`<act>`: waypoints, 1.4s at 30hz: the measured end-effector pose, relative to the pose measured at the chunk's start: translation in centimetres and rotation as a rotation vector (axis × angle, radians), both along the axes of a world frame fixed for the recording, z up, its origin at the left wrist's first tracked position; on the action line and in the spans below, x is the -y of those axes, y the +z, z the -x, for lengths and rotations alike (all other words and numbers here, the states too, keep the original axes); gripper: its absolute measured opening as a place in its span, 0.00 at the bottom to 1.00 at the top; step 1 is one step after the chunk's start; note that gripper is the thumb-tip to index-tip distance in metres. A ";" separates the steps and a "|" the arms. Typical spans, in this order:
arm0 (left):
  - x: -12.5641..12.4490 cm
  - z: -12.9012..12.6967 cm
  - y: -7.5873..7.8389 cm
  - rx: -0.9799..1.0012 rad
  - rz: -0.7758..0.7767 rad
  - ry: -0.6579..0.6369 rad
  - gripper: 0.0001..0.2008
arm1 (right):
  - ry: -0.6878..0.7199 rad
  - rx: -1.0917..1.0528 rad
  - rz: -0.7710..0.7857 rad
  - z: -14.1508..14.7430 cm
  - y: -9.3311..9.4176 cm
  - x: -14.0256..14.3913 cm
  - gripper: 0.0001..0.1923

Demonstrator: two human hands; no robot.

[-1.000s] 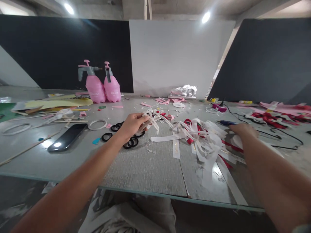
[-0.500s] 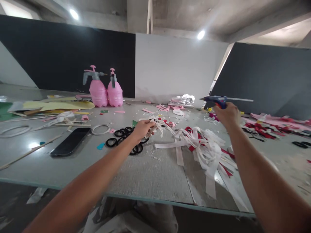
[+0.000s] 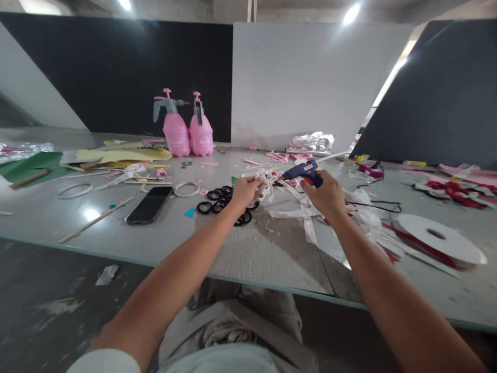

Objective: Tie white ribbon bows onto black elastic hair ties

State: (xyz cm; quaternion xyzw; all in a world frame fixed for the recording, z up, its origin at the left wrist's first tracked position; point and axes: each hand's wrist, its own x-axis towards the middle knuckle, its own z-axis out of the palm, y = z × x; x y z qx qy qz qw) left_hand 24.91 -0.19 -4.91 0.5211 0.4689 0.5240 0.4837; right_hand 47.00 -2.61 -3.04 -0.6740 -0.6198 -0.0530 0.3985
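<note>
The right hand [image 3: 325, 196] is wrapped around the grip of a blue glue gun [image 3: 301, 172], whose body runs leftward and slightly downward from the hand, so that its nozzle points straight at the bunch of white ribbon loops [image 3: 267, 185] that the left hand [image 3: 244, 190] pinches between thumb and fingers. The two hands sit close together above the middle of the table [image 3: 240, 254], the ribbon just left of the nozzle tip; whether the tip touches the ribbon cannot be told. The left hand is the nearer one to the ribbon piece, and the gun's long axis lies almost level, across the person's front. Under and beside the left hand lies a cluster of black elastic rings [image 3: 217, 199], and to the right of the right hand a loose heap of white and red ribbon strips [image 3: 365, 223] trails toward a flat spool of white ribbon [image 3: 438, 239]. Further left on the grey tabletop lie a dark phone [image 3: 149, 204], a white ring [image 3: 186, 188] and thin wooden sticks [image 3: 95, 220]. Two pink spray bottles [image 3: 188, 132] stand at the back, in front of black and white panels, and scraps of pink paper are scattered about the far edge.
</note>
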 end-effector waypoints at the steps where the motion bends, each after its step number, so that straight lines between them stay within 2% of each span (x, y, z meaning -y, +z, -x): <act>1: -0.1 0.1 -0.1 0.001 -0.001 -0.001 0.13 | 0.000 0.007 -0.002 0.0 -0.1 0.0 0.25; 10: 0.1 -0.1 -0.4 -0.081 -0.030 0.024 0.13 | 0.028 0.038 0.014 0.1 -0.5 -0.1 0.22; 15: 0.1 -0.2 -0.5 -0.070 -0.014 0.010 0.13 | 0.021 0.078 0.009 0.3 -0.6 -0.1 0.25; 27: 0.2 -0.1 -0.6 -0.090 0.011 -0.020 0.13 | 0.041 0.140 -0.019 0.7 -0.8 0.0 0.23; 35: 0.5 -0.3 0.0 -0.052 0.034 0.013 0.11 | 0.066 0.148 -0.025 0.5 -0.9 -0.1 0.25; 42: 0.1 -0.1 -0.1 -0.045 0.022 0.011 0.11 | 0.096 0.161 -0.032 0.2 -1.0 -0.3 0.26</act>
